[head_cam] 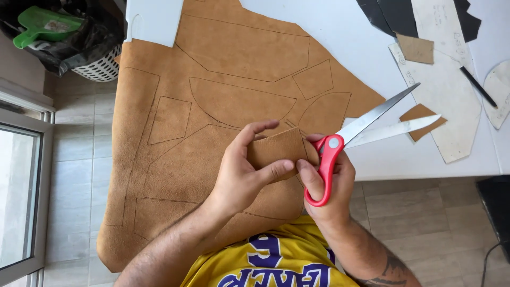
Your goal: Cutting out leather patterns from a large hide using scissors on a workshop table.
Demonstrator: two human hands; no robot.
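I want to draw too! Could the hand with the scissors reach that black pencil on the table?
Probably not right away. The right hand is full of red scissors, and the black pencil lies far off across the white table on a paper pattern. Nothing blocks the way, but the arm would need a long stretch.

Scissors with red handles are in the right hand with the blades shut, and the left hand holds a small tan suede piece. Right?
Not quite. The head view shows the scissors in the right hand with blades open, not shut. The left hand does hold the small tan suede piece.
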